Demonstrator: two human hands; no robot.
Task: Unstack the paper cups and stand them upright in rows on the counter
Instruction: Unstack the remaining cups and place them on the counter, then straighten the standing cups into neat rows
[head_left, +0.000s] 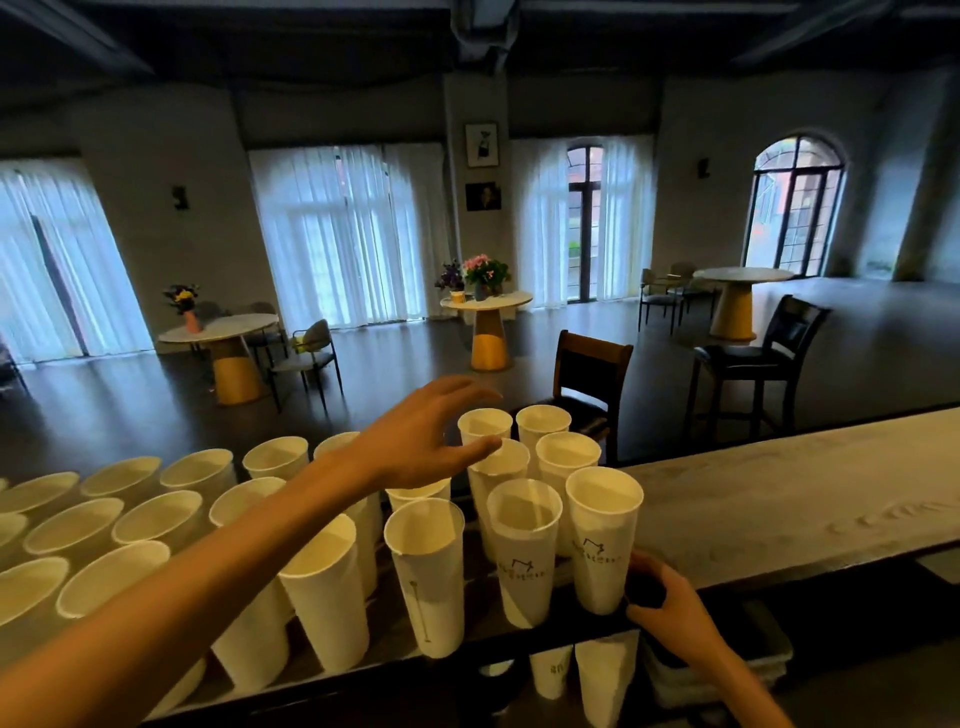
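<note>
Dim café space stretches beyond the dark tabletop (470, 631): curtained windows (343, 234), round tables (485, 301) with flowers (485, 270), and a chair (592, 374) just past the far edge. Cups (156, 525) stand upright in rows across the tabletop, mouths up, from the left edge to the middle, with a tighter cluster of taller-looking ones on the right. My left hand (421, 441) reaches out over the rows, fingers (475, 387) spread and relaxed, holding nothing, thumb just over the rim of a far cup (484, 422). My right hand (662, 603) sits low at the near edge beside the front right cup (605, 535), its fingers curled around something dark that I cannot make out. More cups (602, 675) show below the tabletop's edge.
</note>
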